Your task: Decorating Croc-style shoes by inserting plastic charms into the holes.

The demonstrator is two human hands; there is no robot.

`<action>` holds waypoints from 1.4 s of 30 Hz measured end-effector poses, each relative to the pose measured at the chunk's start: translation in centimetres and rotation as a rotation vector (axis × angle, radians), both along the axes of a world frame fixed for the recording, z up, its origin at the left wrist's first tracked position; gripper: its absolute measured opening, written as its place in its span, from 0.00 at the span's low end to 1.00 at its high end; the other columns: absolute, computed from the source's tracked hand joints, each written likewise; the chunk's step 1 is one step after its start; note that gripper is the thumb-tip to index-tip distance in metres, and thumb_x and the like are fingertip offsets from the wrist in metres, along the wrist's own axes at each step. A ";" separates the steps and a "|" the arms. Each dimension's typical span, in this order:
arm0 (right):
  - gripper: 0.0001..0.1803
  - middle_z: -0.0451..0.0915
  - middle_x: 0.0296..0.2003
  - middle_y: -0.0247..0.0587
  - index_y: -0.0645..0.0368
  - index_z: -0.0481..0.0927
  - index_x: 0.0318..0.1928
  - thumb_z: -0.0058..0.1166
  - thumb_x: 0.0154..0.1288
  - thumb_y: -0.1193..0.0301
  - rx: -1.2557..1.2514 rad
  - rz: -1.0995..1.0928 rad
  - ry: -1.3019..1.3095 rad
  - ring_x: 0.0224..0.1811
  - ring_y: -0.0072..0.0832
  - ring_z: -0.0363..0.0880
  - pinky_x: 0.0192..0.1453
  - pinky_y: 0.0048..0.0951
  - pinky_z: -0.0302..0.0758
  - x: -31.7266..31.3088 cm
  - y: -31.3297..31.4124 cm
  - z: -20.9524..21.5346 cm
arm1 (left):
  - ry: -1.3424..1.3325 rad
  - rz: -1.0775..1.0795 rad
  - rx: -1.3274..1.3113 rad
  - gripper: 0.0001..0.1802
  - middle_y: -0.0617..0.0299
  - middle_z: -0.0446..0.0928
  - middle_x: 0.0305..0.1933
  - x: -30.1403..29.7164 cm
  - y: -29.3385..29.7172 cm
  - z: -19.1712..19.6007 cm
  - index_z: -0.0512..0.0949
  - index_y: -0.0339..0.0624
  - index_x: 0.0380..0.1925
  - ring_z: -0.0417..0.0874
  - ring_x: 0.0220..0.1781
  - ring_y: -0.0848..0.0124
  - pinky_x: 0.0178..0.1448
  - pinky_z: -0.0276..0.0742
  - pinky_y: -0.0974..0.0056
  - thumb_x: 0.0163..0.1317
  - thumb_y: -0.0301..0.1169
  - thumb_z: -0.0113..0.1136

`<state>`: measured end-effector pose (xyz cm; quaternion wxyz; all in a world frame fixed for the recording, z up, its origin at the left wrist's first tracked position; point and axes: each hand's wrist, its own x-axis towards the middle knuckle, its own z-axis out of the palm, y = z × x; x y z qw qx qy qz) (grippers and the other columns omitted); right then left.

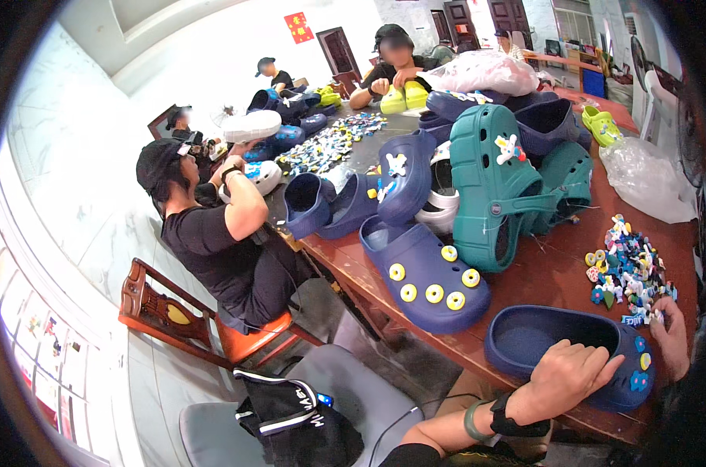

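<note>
My left hand (569, 375), a dark band and a bangle on its wrist, is closed over the opening of a navy clog (516, 331) at the table's near edge. Blue and yellow charms (639, 380) sit on that clog's toe. At the right edge of the view, my right hand (670, 342) reaches the near side of a pile of colourful shoe charms (629, 261). Its thumb and fingertip pinch a small pale charm (658, 316). Left of the pile rests another navy clog (427, 276) with several yellow-and-white ring charms.
Green clogs (485, 179) and more navy clogs (403, 175) crowd the brown table (555, 265). A clear plastic bag (649, 175) lies at the right. Across the table a person (396, 66) handles yellow-green clogs; another person (213, 222) sits left. A black bag (291, 416) rests on a grey chair (361, 381).
</note>
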<state>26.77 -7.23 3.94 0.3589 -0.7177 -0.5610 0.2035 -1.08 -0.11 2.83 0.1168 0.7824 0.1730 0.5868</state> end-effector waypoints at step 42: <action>0.12 0.68 0.23 0.41 0.60 0.69 0.22 0.59 0.54 0.74 0.347 0.341 -0.150 0.25 0.36 0.68 0.31 0.34 0.64 -4.7 -1.1 -0.2 | 0.141 0.029 0.001 0.16 0.64 0.67 0.13 -0.2 0.0 0.1 0.70 0.46 0.17 0.70 0.15 0.67 0.21 0.61 0.64 0.56 0.34 0.67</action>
